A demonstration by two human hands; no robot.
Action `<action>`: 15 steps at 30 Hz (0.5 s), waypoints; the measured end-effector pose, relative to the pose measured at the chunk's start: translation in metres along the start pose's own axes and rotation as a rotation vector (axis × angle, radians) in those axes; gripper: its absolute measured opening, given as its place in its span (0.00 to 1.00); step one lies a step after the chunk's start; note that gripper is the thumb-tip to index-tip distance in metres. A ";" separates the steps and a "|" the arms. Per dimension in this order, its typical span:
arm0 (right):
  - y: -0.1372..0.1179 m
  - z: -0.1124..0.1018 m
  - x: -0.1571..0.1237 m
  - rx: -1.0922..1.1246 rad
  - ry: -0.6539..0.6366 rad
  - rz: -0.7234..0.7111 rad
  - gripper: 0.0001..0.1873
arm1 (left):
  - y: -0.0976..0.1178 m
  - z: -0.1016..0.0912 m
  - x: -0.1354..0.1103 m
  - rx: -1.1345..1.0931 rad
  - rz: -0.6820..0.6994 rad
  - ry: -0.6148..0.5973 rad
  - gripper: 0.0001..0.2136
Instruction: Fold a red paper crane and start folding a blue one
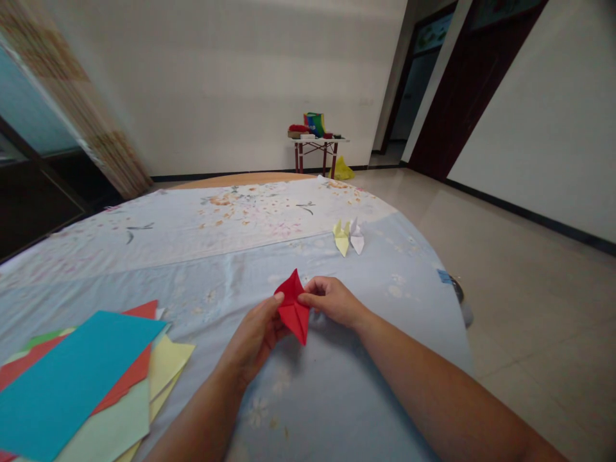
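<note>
A piece of folded red paper (294, 309), pointed at its top and bottom, is held between both hands a little above the cloth. My left hand (257, 333) grips its left side, thumb on the front face and the fingers partly hidden behind. On the right edge, my right hand (332, 300) pinches the paper between thumb and curled fingers. Beyond the hands, a yellow folded paper figure (341, 237) and a white folded paper figure (357, 236) stand side by side on the table.
Sheets of coloured paper lie in a loose pile at the left, a blue sheet (81, 385) on top. A flowered tablecloth (231, 269) covers the round table. Against the far wall stands a small table (320, 140) with boxes, a yellow bag (342, 169) beside it.
</note>
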State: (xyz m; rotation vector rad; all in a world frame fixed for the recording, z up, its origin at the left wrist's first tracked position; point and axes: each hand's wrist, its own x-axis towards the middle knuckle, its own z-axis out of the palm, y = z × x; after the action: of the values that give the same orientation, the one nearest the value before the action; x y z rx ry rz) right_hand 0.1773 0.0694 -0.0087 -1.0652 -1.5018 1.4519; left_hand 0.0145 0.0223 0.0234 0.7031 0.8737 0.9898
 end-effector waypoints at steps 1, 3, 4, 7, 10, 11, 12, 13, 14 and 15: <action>-0.001 0.000 0.001 0.018 0.017 0.000 0.15 | 0.002 -0.001 0.000 -0.063 -0.021 -0.035 0.15; -0.001 -0.001 0.002 0.043 0.038 -0.003 0.14 | 0.004 -0.005 0.002 -0.162 -0.056 -0.071 0.16; 0.000 -0.001 0.002 0.051 0.041 -0.005 0.14 | 0.004 -0.006 0.002 -0.190 -0.061 -0.072 0.15; 0.002 0.000 0.003 0.070 0.033 -0.012 0.14 | -0.001 -0.009 0.006 -0.201 -0.031 -0.030 0.11; 0.002 0.000 0.003 0.081 0.019 -0.010 0.14 | -0.006 -0.009 0.008 -0.147 0.006 0.008 0.10; 0.002 0.000 0.002 0.086 0.016 -0.007 0.14 | -0.008 -0.009 0.009 -0.122 0.020 0.020 0.10; 0.001 0.000 0.002 0.093 0.014 -0.004 0.15 | -0.009 -0.008 0.009 -0.095 0.035 0.033 0.10; 0.001 0.000 0.002 0.100 0.015 -0.003 0.15 | -0.009 -0.008 0.009 -0.070 0.047 0.044 0.09; 0.000 0.000 0.002 0.107 0.016 -0.004 0.16 | -0.010 -0.008 0.008 -0.049 0.054 0.051 0.09; -0.001 0.000 0.001 0.111 0.018 -0.007 0.16 | -0.010 -0.008 0.008 -0.034 0.054 0.058 0.08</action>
State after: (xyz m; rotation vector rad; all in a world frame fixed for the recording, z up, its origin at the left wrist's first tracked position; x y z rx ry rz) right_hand 0.1766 0.0705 -0.0080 -1.0023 -1.3938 1.4984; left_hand 0.0141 0.0266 0.0094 0.6751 0.8898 1.0757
